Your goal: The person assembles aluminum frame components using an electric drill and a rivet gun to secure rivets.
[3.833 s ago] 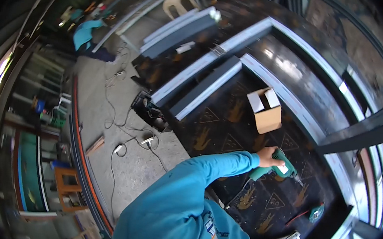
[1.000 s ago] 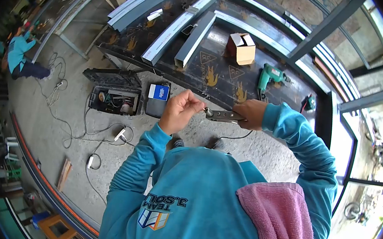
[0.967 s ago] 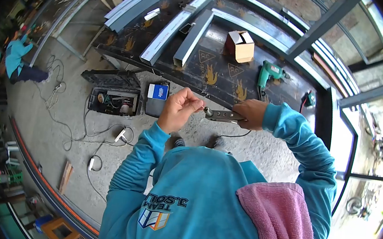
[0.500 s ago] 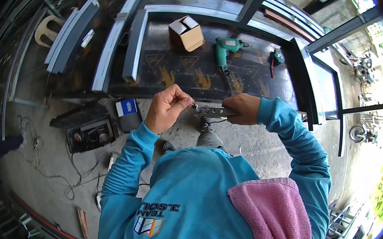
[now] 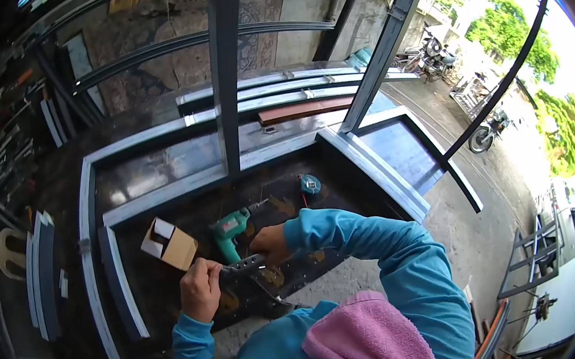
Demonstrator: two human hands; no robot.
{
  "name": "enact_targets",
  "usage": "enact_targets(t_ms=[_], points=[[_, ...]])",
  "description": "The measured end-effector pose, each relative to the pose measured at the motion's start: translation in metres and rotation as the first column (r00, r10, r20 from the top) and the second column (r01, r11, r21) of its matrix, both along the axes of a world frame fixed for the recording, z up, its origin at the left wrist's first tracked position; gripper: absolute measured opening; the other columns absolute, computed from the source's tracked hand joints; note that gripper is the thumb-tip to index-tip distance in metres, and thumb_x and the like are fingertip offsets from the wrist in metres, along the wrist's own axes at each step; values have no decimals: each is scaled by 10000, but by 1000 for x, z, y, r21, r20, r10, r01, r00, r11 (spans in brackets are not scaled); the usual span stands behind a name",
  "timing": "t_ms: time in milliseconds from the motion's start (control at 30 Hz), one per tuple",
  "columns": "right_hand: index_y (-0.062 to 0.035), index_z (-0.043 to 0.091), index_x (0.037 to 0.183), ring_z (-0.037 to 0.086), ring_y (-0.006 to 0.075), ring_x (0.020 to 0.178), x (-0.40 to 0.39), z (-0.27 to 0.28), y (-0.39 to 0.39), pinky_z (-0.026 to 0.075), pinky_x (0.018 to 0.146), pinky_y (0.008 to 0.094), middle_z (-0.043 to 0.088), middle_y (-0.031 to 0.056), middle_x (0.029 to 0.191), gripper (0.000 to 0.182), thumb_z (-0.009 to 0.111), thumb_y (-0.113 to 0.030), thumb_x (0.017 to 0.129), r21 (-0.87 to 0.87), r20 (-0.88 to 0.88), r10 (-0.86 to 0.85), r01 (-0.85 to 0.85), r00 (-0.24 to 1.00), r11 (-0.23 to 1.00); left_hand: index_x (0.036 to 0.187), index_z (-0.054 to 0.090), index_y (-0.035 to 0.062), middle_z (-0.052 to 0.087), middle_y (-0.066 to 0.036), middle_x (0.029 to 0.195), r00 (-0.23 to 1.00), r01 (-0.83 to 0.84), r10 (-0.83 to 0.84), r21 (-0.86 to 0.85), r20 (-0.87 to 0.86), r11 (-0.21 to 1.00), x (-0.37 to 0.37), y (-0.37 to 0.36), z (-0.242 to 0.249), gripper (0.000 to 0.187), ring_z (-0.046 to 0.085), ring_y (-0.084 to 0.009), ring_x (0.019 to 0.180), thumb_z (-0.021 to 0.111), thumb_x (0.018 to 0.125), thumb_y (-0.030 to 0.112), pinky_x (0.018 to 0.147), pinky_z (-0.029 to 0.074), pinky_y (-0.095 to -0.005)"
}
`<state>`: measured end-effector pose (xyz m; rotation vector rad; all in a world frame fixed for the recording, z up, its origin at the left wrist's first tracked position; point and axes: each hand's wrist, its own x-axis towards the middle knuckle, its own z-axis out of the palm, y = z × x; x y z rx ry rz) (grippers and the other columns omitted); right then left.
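My right hand (image 5: 271,243) grips one end of a short metal bracket with a row of holes (image 5: 247,265), held over the dark table. At the bracket's other end, my left hand (image 5: 200,289) is closed in a pinch; what its fingertips hold is too small to make out. Just beyond my hands, a green power drill (image 5: 229,231) lies on the tabletop, partly behind my right hand. Left of the drill stands an open cardboard box (image 5: 178,250) with its flaps up.
A teal tape measure (image 5: 310,184) lies beyond my right hand. Grey metal frames (image 5: 159,197) lie across the table (image 5: 281,172), and an upright post (image 5: 223,68) rises behind. A pink towel (image 5: 382,344) hangs over my shoulder. Motorcycles (image 5: 486,134) stand outside at the right.
My view has swung up and to the right, showing more of the workshop and yard. Both hands stay at the bracket, which now appears tilted and in front of the drill.
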<state>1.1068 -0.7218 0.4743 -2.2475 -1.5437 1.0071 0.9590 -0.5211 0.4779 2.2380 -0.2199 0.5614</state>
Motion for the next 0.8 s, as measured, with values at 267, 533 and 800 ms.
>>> enact_targets(t_ms=[267,533,800], points=[[-3,629,942,641,352,833,91,-5,-2,502,740,436,650,188,845,275,651,-174,727,-52,21,-44,45,999,998,855,587,24,607,-29,860,940,-52,-150,-562,-306,825,120,16,-43,136,545,-62,718,701,857,98,680,467,-225],[46,614,943,633,328,702,137,13,55,491,636,399,621,200,756,342,676,-245,774,358,-203,-385,434,900,827,1358,329,28,548,-65,1062,918,-62,-328,-900,-221,432,199,0,-123,758,597,-172,986,782,761,141,855,506,-320],[42,612,1045,646,179,699,165,-63,90,544,567,322,632,84,805,337,609,-246,872,-107,-824,-449,683,345,722,1214,487,4,623,-160,1063,936,-122,-343,-986,-77,-111,238,37,-125,543,607,-287,1046,468,957,482,915,505,-405]])
